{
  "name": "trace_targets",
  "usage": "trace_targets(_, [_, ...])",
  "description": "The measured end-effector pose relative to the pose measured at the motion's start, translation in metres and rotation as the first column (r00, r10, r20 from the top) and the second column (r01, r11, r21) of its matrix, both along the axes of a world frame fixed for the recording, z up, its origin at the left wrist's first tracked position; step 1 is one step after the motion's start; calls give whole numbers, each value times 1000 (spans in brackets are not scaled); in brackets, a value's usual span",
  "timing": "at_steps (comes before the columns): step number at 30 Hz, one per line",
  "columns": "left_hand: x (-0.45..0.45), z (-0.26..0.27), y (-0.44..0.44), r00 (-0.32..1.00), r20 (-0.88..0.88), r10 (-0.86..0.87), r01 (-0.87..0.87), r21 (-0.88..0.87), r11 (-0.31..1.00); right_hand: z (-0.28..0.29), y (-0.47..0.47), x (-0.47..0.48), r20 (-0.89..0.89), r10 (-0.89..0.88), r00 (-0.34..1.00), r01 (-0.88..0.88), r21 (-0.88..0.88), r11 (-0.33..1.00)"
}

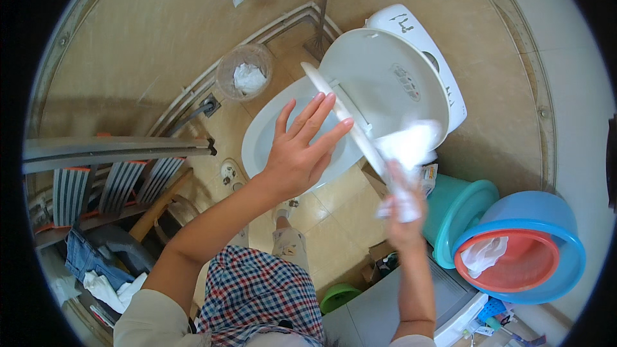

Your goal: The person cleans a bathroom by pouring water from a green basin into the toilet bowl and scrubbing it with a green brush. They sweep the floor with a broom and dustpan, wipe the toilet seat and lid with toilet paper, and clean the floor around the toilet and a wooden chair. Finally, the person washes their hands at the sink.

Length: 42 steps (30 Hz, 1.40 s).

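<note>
A white toilet seat (337,106) stands partly raised over the toilet bowl (258,130), with the oval lid (381,77) up behind it against the white tank (450,106). My left hand (303,147) has its fingers spread, fingertips at the seat's edge; nothing is held in it. To the right, my right hand (405,217) grips a white cloth or tissue (409,147), blurred, beside the seat's near end and in front of the lid's lower edge. The right fingers are partly hidden by the white material.
A waste bin (224,77) with crumpled white paper stands beyond the bowl. At left are a folded ladder (120,147) and clothes (91,260). A teal bucket (446,212), blue basin (573,260) and red basin (549,260) sit at right, near a grey-white appliance (371,303). Pipes run along the wall.
</note>
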<state>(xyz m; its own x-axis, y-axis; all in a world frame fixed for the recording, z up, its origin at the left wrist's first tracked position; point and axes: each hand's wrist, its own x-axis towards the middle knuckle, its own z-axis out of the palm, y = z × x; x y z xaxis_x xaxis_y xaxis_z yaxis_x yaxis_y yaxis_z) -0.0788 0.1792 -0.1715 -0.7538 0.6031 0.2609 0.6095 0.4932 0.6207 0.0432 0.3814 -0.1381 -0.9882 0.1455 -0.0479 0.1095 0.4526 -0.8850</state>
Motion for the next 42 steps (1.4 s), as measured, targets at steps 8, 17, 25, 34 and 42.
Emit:
trace_targets(8, [39, -42, -40, 744, 663, 84, -586, 587, 559, -34, -107, -24, 137, 596, 791, -611, 207, 764])
trace_targets(17, [63, -81, -106, 269, 782, -562, -963, 235, -134, -140, -168, -86, 320, 503, 803, -454, -218, 864])
trace_targets(25, [80, -125, -125, 168, 958, -231, -959, 213, 187, -298, -130, -171, 481, 39, 876, -128, 153, 980])
trace_targets(34, [83, -137, -132, 129, 982, -137, -948, 163, 274, -329, -27, -22, 449, -180, 875, 21, 337, 941])
trace_targets(42, [83, -149, -136, 141, 973, -184, -936, 192, 297, -319, -32, -98, 243, -290, 926, 223, 270, 937])
